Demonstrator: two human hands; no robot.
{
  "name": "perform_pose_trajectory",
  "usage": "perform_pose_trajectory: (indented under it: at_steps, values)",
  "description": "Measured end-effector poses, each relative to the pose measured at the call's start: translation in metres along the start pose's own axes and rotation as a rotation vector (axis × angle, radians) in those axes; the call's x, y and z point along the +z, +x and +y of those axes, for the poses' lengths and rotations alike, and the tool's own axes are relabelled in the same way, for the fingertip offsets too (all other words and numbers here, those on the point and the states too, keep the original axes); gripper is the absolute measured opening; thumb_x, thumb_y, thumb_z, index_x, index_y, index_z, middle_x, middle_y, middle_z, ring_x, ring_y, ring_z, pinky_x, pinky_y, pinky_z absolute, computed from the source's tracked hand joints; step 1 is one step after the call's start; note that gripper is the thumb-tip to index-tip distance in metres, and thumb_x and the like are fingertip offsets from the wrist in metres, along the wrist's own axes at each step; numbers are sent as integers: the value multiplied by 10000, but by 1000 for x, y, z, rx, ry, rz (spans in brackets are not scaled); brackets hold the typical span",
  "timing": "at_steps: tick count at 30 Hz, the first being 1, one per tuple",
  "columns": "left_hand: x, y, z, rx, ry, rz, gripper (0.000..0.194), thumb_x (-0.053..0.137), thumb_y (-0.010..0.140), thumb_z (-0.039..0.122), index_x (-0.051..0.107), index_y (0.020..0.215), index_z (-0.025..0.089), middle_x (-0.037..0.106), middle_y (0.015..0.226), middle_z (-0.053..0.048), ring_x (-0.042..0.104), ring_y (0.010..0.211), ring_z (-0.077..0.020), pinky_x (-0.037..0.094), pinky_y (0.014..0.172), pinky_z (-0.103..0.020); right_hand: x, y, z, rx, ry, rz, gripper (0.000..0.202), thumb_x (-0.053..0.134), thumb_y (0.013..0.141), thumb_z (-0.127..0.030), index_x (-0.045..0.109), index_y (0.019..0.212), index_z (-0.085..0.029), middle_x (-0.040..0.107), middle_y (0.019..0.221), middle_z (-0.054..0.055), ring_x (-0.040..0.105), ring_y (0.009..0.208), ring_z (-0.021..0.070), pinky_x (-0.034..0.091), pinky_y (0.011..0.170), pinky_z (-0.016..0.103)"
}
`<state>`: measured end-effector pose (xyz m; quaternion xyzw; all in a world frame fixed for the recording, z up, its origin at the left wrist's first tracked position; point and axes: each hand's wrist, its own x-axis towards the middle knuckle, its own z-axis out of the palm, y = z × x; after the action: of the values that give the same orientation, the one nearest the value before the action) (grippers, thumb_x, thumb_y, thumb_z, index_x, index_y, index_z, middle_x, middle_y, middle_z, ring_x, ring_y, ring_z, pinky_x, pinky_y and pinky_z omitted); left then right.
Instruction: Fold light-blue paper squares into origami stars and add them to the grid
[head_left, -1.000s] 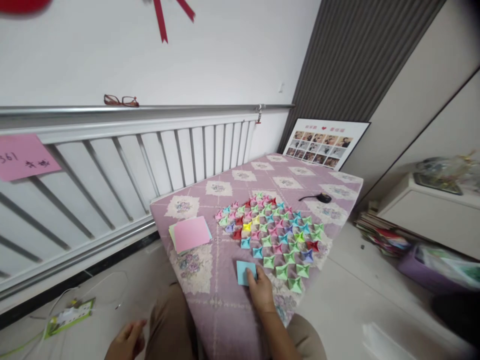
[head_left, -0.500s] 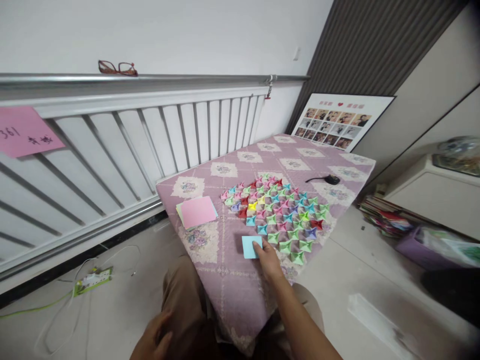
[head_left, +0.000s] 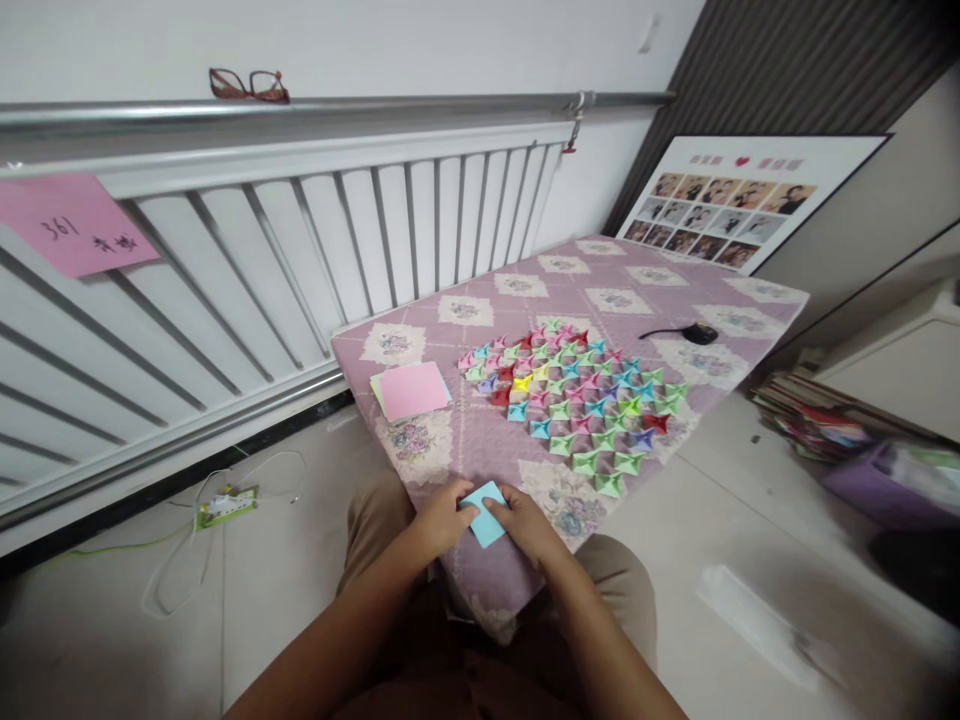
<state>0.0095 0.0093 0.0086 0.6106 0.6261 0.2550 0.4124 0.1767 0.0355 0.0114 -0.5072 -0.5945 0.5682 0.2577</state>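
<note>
A light blue paper square (head_left: 486, 522) is held near the table's front corner, turned with one corner up. My left hand (head_left: 444, 517) pinches its left edge, thumb on top. On its right side my right hand (head_left: 526, 522) grips it too, thumb on the upper face. Beyond the hands, several rows of small folded paper shapes (head_left: 559, 411) in green, pink, blue, red, yellow and purple stand on the cloth. To the left lies a stack of paper sheets (head_left: 414, 390) with a pink one on top.
The table (head_left: 480, 450) has a purple patterned cloth. A black object with a cord (head_left: 699, 333) lies at its right. Behind are a white radiator (head_left: 390, 230) and a photo board (head_left: 750, 200). A power strip (head_left: 226, 507) sits on the floor at left.
My left hand has come up from my lap and taken hold of the blue paper. My right hand has drawn the paper closer to me, and the paper has turned. The view has shifted.
</note>
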Motion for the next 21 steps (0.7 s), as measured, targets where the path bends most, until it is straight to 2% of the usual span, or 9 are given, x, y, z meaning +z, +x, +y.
perform_pose_trajectory:
  at_steps: [2, 5, 10, 13, 17, 21]
  values:
    - [4, 7, 1, -14, 11, -71, 254, 539, 789, 155, 615, 1032, 157, 680, 971, -33, 615, 867, -159, 469, 779, -245, -2, -1, 2, -17, -41, 16, 276, 558, 745, -444, 605, 778, -174, 591, 629, -15, 501, 556, 126, 406, 543, 251]
    - [5, 12, 4, -41, 58, -86, 213, 502, 807, 154, 631, 976, 145, 689, 916, -31, 622, 811, -153, 470, 724, -233, -5, -2, 6, -61, -117, 79, 253, 538, 753, -423, 605, 803, -184, 606, 662, -9, 528, 595, 141, 418, 569, 261]
    - [-3, 15, 9, -67, 215, -45, 203, 530, 804, 192, 645, 968, 161, 676, 921, -52, 604, 850, -193, 447, 786, -293, -11, -3, 20, -148, -280, 274, 203, 532, 734, -324, 602, 888, -211, 589, 676, -6, 536, 630, 167, 425, 646, 303]
    - [-6, 13, 11, -53, 308, -13, 177, 537, 815, 217, 640, 953, 176, 640, 969, -64, 574, 915, -210, 418, 845, -316, -10, -6, 27, -214, -368, 344, 172, 521, 738, -274, 616, 870, -217, 619, 765, 33, 553, 715, 192, 425, 724, 330]
    - [-5, 12, 9, -36, 386, 17, 180, 566, 812, 234, 618, 977, 185, 574, 1060, -76, 543, 967, -215, 400, 877, -322, -3, -9, 26, -299, -448, 379, 205, 521, 797, -318, 632, 917, -194, 633, 890, 80, 552, 856, 223, 410, 815, 349]
    - [-5, 13, 3, 12, 412, 23, 183, 572, 811, 227, 608, 986, 186, 553, 1038, -71, 541, 946, -206, 407, 867, -323, 7, -9, 23, -375, -693, 426, 314, 541, 837, -402, 629, 1044, -183, 629, 991, 97, 529, 927, 243, 384, 827, 356]
